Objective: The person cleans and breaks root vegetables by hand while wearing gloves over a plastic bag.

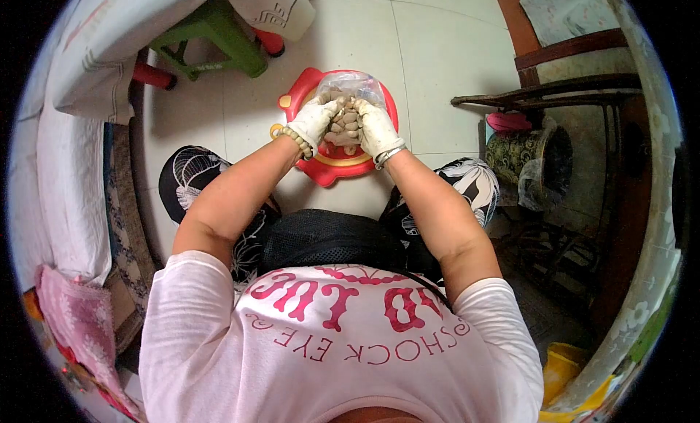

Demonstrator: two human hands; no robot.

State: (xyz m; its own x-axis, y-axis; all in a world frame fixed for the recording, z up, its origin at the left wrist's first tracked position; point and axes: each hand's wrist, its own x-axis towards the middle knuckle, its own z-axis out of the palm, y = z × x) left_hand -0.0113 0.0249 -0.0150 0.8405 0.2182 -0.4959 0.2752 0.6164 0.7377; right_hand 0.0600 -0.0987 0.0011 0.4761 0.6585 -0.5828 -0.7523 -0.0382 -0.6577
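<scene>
A clear plastic bag filled with tan, oval, nut-like pieces rests over a red stool with a yellow ring on its top. Whether the pieces are nuts or pebbles I cannot tell. In a white glove, my left hand closes on the bag's left side, fingers curled toward the pieces. Opposite it, my right hand, gloved the same way, closes on the right side. The fingertips of both hands nearly meet above the pieces, and the bag's edge beneath them is partly hidden. A beaded bracelet circles my left wrist.
Pale floor tiles surround the stool. At the upper left, a green stool stands by a cloth-covered table. On the right are a dark wooden frame and a patterned round container. My knees flank the red stool.
</scene>
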